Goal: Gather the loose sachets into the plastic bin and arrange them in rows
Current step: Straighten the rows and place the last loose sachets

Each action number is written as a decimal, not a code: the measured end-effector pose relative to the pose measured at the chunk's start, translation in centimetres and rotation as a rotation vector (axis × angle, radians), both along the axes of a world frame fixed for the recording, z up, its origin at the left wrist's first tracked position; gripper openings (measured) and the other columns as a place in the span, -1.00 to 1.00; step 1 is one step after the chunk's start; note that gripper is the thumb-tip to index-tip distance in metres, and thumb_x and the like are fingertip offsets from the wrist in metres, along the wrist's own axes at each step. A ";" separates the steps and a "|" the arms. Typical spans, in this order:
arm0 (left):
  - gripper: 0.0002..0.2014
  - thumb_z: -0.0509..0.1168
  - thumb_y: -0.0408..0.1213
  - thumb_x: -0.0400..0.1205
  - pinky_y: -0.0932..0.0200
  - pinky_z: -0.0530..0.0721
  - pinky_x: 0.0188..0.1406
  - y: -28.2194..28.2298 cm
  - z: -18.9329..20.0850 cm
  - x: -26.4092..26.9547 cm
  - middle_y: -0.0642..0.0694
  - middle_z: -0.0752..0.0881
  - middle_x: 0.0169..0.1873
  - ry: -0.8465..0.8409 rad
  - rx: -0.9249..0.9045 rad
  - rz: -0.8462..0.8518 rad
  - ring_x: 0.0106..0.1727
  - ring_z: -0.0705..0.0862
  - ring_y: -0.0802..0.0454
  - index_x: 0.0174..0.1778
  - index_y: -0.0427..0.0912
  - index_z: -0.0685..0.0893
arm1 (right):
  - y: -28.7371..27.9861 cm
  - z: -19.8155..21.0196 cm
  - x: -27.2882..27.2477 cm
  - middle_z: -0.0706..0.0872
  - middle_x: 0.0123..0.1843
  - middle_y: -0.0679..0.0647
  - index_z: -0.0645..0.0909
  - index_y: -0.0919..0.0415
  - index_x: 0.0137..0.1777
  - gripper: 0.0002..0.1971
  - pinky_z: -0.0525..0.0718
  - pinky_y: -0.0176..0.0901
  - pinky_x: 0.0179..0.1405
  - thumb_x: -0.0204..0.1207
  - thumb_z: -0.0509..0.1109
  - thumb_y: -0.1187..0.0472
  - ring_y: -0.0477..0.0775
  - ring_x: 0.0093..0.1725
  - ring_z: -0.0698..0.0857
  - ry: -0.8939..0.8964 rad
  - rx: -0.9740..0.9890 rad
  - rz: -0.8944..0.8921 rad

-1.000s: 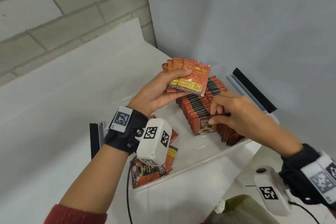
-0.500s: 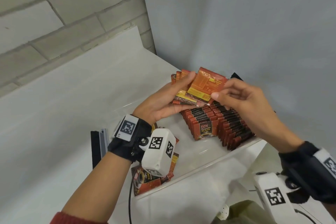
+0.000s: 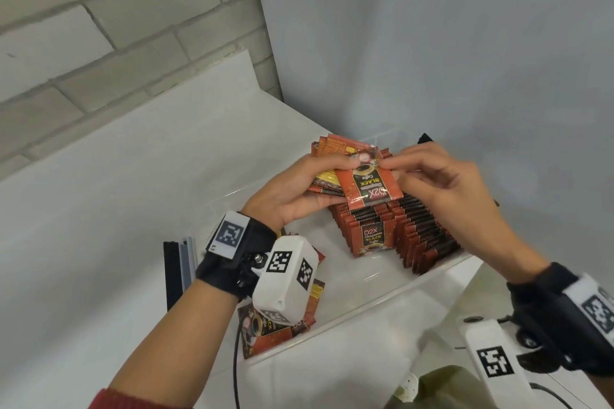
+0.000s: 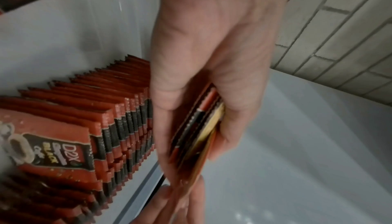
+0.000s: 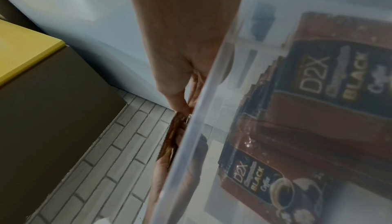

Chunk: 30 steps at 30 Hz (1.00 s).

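My left hand (image 3: 299,189) grips a fanned stack of red sachets (image 3: 327,156) above the clear plastic bin (image 3: 365,305); the left wrist view shows that stack (image 4: 199,137) edge-on between thumb and fingers. My right hand (image 3: 428,176) pinches the top edge of one red and black sachet (image 3: 368,186), held face up against the stack. Below them, two rows of upright sachets (image 3: 392,229) stand packed in the bin; the same rows (image 4: 89,127) fill the lower left of the left wrist view. A few loose sachets (image 3: 275,325) lie flat in the bin's near left corner.
The bin sits on a white counter (image 3: 116,192) in a corner between a brick wall (image 3: 116,26) and a pale wall. The right wrist view looks through the bin's clear wall (image 5: 212,110). A black and grey strip (image 3: 177,269) lies left of the bin.
My right hand has left the rows, risen to the stack and pinched one sachet, which now shows its printed face. Both hands sit a little higher over the bin.
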<state>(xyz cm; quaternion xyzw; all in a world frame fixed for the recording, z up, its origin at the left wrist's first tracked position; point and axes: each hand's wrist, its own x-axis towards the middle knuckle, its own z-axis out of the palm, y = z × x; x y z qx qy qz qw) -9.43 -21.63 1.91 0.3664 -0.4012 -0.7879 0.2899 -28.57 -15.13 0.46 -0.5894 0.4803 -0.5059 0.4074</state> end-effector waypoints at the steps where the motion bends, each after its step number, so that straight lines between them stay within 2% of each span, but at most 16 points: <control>1: -0.75 0.33 -0.36 0.47 0.11 0.77 0.02 0.0 0.0 -0.1 -0.15 0.82 -0.10 0.024 -0.016 0.028 -0.06 0.80 0.02 0.07 -0.22 0.67 | -0.1 -0.1 0.0 0.72 0.08 0.06 0.74 0.12 0.11 -0.74 0.66 -0.37 0.01 0.58 0.34 0.43 -0.11 0.03 0.74 -0.014 0.030 -0.019; 2: -0.73 0.33 -0.36 0.46 0.10 0.77 0.03 0.0 0.1 -0.2 -0.16 0.82 -0.08 0.051 -0.030 0.063 -0.04 0.80 0.00 0.08 -0.22 0.66 | -0.2 -0.1 0.0 0.75 0.05 0.05 0.71 0.11 0.15 -0.77 0.67 -0.32 0.03 0.62 0.31 0.37 -0.08 0.01 0.75 -0.041 0.065 -0.039; 4: -0.72 0.34 -0.37 0.46 0.05 0.75 0.10 0.0 0.1 -0.3 -0.17 0.81 -0.06 0.109 -0.050 0.127 0.00 0.79 -0.03 0.10 -0.22 0.65 | -0.3 0.0 0.0 0.78 -0.01 0.07 0.66 0.11 0.17 -0.79 0.68 -0.13 0.14 0.62 0.33 0.09 0.03 -0.01 0.76 -0.154 0.143 -0.040; 5: -0.71 0.34 -0.37 0.47 0.03 0.73 0.13 0.0 0.1 -0.3 -0.18 0.80 -0.04 0.134 -0.054 0.149 0.03 0.78 -0.04 0.12 -0.23 0.64 | -0.3 0.0 0.0 0.79 -0.02 0.08 0.66 0.12 0.15 -0.69 0.68 -0.08 0.17 0.55 0.37 -0.07 0.06 -0.02 0.76 -0.171 0.175 -0.030; 6: -0.70 0.34 -0.38 0.49 0.02 0.73 0.15 0.0 0.1 -0.4 -0.19 0.79 -0.02 0.154 -0.057 0.160 0.06 0.77 -0.06 0.15 -0.24 0.62 | -0.2 0.0 0.0 0.80 -0.03 0.06 0.67 0.13 0.12 -0.60 0.69 -0.11 0.14 0.48 0.40 -0.16 0.04 -0.03 0.77 -0.136 0.206 -0.003; 8: -0.68 0.33 -0.39 0.51 0.03 0.72 0.16 0.0 0.0 -0.4 -0.20 0.77 0.02 0.181 -0.067 0.160 0.10 0.76 -0.08 0.20 -0.27 0.60 | 0.0 0.5 0.3 0.82 -0.11 -0.04 0.69 0.16 0.05 -0.64 0.71 -0.31 -0.07 0.40 0.44 -0.09 -0.07 -0.12 0.79 -0.066 0.255 0.060; 10: -0.67 0.32 -0.39 0.49 0.05 0.73 0.14 0.2 0.1 -0.5 -0.20 0.78 0.02 0.193 -0.076 0.138 0.09 0.77 -0.08 0.19 -0.28 0.60 | 0.1 0.8 0.5 0.84 -0.11 -0.05 0.71 0.18 0.08 -0.71 0.70 -0.39 -0.21 0.41 0.47 0.07 -0.08 -0.15 0.82 -0.085 0.286 0.093; 12: -0.67 0.32 -0.39 0.48 0.06 0.73 0.12 0.2 0.1 -0.7 -0.19 0.78 0.00 0.195 -0.088 0.120 0.07 0.77 -0.07 0.17 -0.28 0.61 | 0.1 0.8 0.3 0.85 -0.06 0.01 0.74 0.20 0.07 -0.77 0.72 -0.35 -0.18 0.43 0.50 0.18 -0.02 -0.11 0.83 -0.095 0.273 0.080; 14: -0.66 0.33 -0.40 0.47 0.08 0.73 0.11 0.2 0.1 -0.7 -0.19 0.78 0.00 0.203 -0.087 0.118 0.07 0.77 -0.07 0.18 -0.28 0.61 | 0.1 0.6 0.2 0.85 -0.07 0.02 0.73 0.24 -0.03 -0.86 0.73 -0.33 -0.19 0.46 0.49 0.22 0.00 -0.11 0.83 -0.101 0.266 0.055; 17: -0.68 0.32 -0.37 0.49 0.08 0.72 0.15 0.2 0.0 -0.7 -0.21 0.78 0.02 0.236 -0.060 0.144 0.07 0.76 -0.06 0.17 -0.28 0.61 | 0.1 0.3 0.0 0.85 -0.06 0.08 0.67 0.33 0.00 -0.84 0.72 -0.32 -0.15 0.49 0.45 0.26 0.03 -0.10 0.83 -0.127 0.246 0.052; 19: -0.68 0.33 -0.30 0.48 0.05 0.70 0.18 0.0 0.1 -0.6 -0.23 0.75 0.04 0.257 -0.036 0.185 0.09 0.74 -0.07 0.15 -0.27 0.61 | 0.0 0.4 -0.1 0.84 -0.10 0.16 0.64 0.32 0.01 -0.86 0.73 -0.29 -0.12 0.50 0.42 0.28 0.05 -0.17 0.81 -0.155 0.233 0.078; 21: -0.73 0.33 -0.23 0.49 0.01 0.67 0.18 -0.1 0.2 -0.4 -0.19 0.76 -0.02 0.241 -0.025 0.217 0.04 0.74 -0.04 0.08 -0.23 0.64 | 0.1 0.4 -0.3 0.83 -0.16 0.15 0.65 0.28 -0.03 -0.89 0.72 -0.29 -0.14 0.48 0.42 0.28 0.00 -0.24 0.76 -0.140 0.227 0.139; 24: -0.74 0.33 -0.16 0.49 0.02 0.69 0.14 -0.3 0.1 -0.3 -0.16 0.77 -0.15 0.220 0.000 0.260 -0.09 0.75 -0.02 0.02 -0.23 0.67 | 0.3 0.5 -0.6 0.83 -0.18 0.04 0.72 0.20 -0.02 -0.88 0.69 -0.36 -0.14 0.47 0.44 0.25 -0.10 -0.25 0.73 0.020 0.206 0.220; 27: -0.76 0.32 -0.21 0.56 0.03 0.67 0.16 -0.3 0.2 -0.4 -0.20 0.75 -0.16 0.275 0.046 0.283 -0.10 0.75 -0.04 0.05 -0.28 0.64 | 0.3 0.0 -0.9 0.82 -0.12 -0.08 0.77 0.10 0.00 -0.87 0.71 -0.28 -0.13 0.48 0.45 0.17 -0.09 -0.16 0.76 0.302 0.114 0.246; 30: -0.75 0.31 -0.21 0.55 0.06 0.69 0.12 -0.2 0.3 -0.4 -0.20 0.75 -0.18 0.276 0.055 0.296 -0.12 0.75 -0.02 0.07 -0.28 0.64 | 0.4 -0.7 -0.9 0.73 -0.25 -0.21 0.80 0.04 -0.10 -0.93 0.58 -0.44 -0.28 0.44 0.52 0.17 -0.14 -0.23 0.68 0.569 -0.066 0.226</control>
